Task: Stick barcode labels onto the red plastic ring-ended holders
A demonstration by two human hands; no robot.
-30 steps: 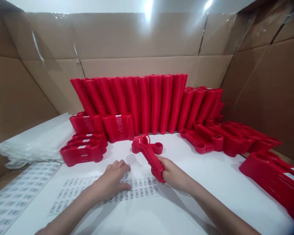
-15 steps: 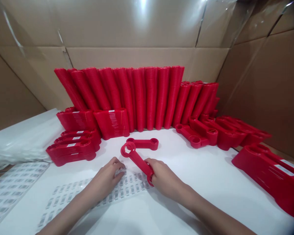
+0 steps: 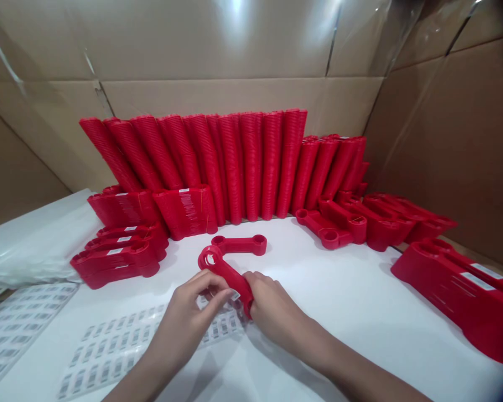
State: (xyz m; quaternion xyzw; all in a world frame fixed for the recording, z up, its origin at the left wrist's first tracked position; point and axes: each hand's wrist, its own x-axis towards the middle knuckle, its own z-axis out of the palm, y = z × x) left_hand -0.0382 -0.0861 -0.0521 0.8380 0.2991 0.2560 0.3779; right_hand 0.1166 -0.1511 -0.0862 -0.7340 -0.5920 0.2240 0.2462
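My right hand (image 3: 272,301) grips the near end of a red plastic link-shaped piece (image 3: 231,274), a flat bar with a ring at each end. The piece is tilted above the table, its far ring toward the upper left. My left hand (image 3: 203,301) pinches a small white barcode label (image 3: 235,295) between thumb and fingers, right at the bar's face. Whether the label touches the bar I cannot tell. Beneath my left hand lies a sheet of barcode labels (image 3: 109,340), partly covered by hand and forearm. Another red piece (image 3: 241,245) rests flat just beyond.
Tall stacks of red pieces (image 3: 235,167) line the back against cardboard walls (image 3: 218,95). Shorter labelled bundles stand at left (image 3: 119,259) and right (image 3: 452,296). A pile of clear plastic bags (image 3: 37,240) and a second label sheet (image 3: 17,329) lie at the left.
My left hand has moved right and up from the label sheet to the red piece, and a label now shows at its fingertips. The right hand still holds the piece.
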